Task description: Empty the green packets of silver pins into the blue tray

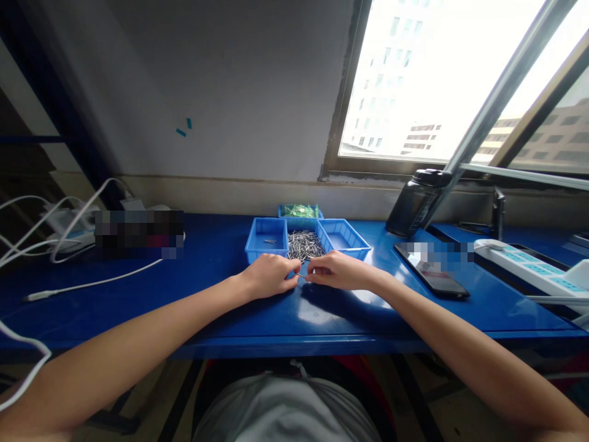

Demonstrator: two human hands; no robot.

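My left hand point(271, 274) and my right hand point(335, 270) meet above the near side of the table, fingertips pinched close together. Between them runs a thin metal pin point(302, 276), with an end at each hand's fingertips. Just behind the hands lies a heap of loose metal pins point(304, 244); whether a tray is under it I cannot tell. Left of the heap, a blue bin point(251, 240) holds a few pins point(270, 241). The blue bin point(356, 248) on the right shows no pins. Behind the heap stands another blue bin point(281, 216) with green plastic bags point(300, 210).
On the blue table point(221, 245), a phone point(432, 270), a black bottle point(416, 202) and a white power strip point(529, 264) are at the right. White cables point(105, 279) trail over the left side. A window point(414, 92) is behind.
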